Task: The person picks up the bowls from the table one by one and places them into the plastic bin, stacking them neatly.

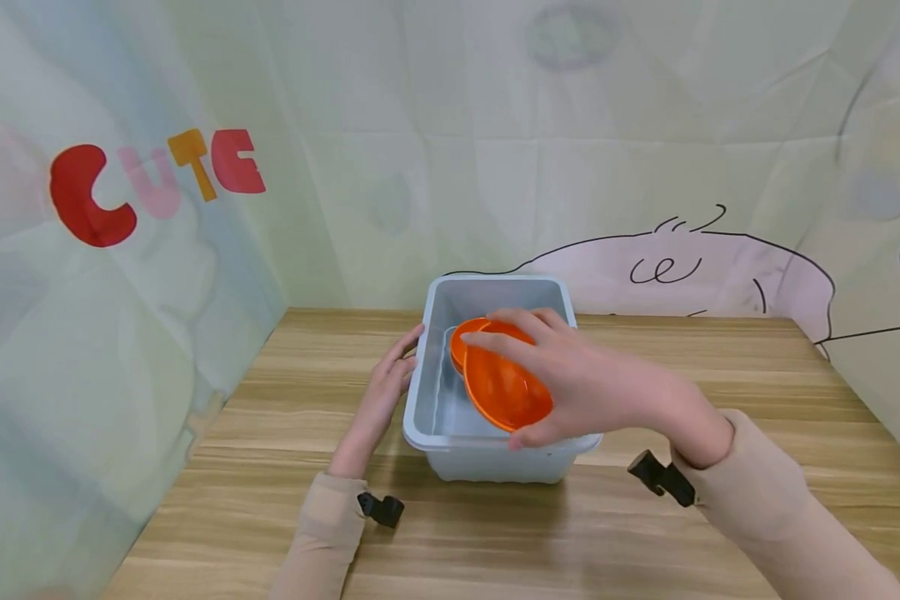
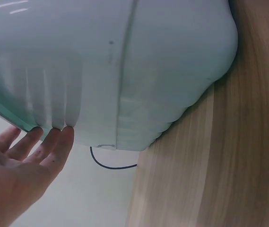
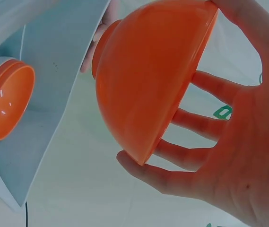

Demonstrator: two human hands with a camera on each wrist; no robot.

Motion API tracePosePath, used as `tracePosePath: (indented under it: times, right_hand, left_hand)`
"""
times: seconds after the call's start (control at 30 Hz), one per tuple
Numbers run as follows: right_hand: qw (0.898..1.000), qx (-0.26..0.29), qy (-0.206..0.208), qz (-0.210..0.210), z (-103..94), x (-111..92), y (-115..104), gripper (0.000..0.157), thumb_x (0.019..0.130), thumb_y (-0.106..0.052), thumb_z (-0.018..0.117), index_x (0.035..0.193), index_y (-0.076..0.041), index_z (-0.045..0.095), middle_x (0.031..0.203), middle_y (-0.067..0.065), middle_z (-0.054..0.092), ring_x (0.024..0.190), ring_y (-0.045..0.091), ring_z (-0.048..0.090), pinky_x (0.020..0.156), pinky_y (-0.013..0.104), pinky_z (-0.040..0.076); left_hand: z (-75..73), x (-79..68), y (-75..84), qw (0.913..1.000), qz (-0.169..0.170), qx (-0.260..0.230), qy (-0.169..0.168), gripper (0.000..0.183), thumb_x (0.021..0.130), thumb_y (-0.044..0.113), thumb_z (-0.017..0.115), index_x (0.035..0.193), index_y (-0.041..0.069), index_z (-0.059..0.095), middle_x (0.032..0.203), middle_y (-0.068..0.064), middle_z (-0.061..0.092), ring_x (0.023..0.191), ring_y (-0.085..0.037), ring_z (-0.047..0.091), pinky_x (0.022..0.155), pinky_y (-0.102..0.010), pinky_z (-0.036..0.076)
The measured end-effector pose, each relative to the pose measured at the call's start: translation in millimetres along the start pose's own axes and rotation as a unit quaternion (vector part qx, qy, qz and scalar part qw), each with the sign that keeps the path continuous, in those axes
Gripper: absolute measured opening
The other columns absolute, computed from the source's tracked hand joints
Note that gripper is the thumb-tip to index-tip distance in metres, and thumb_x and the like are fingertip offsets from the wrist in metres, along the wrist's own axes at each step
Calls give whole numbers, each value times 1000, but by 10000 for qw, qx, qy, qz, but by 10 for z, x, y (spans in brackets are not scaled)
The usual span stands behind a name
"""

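Note:
An orange bowl (image 1: 504,387) is in my right hand (image 1: 570,371), tilted over a pale blue-grey plastic bin (image 1: 438,454). In the right wrist view the thumb and fingers span the rim of this bowl (image 3: 146,71), whose foot points toward the bin. Inside the bin sits a stack of smaller bowls (image 3: 12,101), orange on top with a whitish one at the outside; the held bowl partly covers it in the head view. My left hand (image 1: 385,392) rests against the bin's left side, its extended fingertips (image 2: 68,132) touching the wall just under the rim.
The bin stands on a wood-grain table (image 1: 307,417) close to its back edge. Behind it hangs a printed cloth backdrop (image 1: 390,167), which continues along the left side with colourful letters. A thin dark line (image 2: 108,166) shows past the bin in the left wrist view.

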State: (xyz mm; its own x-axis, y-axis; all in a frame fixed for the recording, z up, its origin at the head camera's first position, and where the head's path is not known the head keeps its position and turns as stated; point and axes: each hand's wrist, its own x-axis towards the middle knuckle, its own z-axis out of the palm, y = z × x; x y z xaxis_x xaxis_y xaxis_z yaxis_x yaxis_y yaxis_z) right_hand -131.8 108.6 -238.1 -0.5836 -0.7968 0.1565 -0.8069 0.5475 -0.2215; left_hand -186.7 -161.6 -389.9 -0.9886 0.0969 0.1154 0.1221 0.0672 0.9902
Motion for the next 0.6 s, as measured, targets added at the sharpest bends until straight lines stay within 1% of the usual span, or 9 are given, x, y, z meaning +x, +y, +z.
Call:
tracePosePath:
  times: [0.2,0.37,0.47,0.6]
  right_hand:
    - [10000,-15,-53,44,-26,97,41,93,70,-44,80,148,-28,34,149,5,33,127,30,38,94,43,48]
    - [9999,92,-61,65,-18,166,100,93,70,-42,81,148,-26,34,148,8,34,127,32,36,92,44,49]
    - [9996,207,-113,164,-10,213,135,93,71,-41,81,149,-27,33,150,8,32,131,33,33,93,46,50]
    - [9984,295,-262,401,-14,281,188,95,71,-43,81,150,-31,30,152,7,28,134,35,30,95,48,49]
  left_hand:
    - [-4,12,1,10000,10,-3,-12,48,99,21,38,147,23,39,152,-2,37,136,-28,45,107,-47,40]
    - [1,14,9,10000,17,-27,-36,48,100,20,38,148,23,38,153,-2,36,135,-28,45,107,-46,40]
    - [7,13,10,10000,44,-28,-40,49,99,18,37,148,21,37,153,-4,36,135,-29,45,106,-45,41]
    - [15,16,10,9999,78,-67,-38,50,99,16,36,149,18,36,153,-7,36,136,-30,44,104,-41,43]
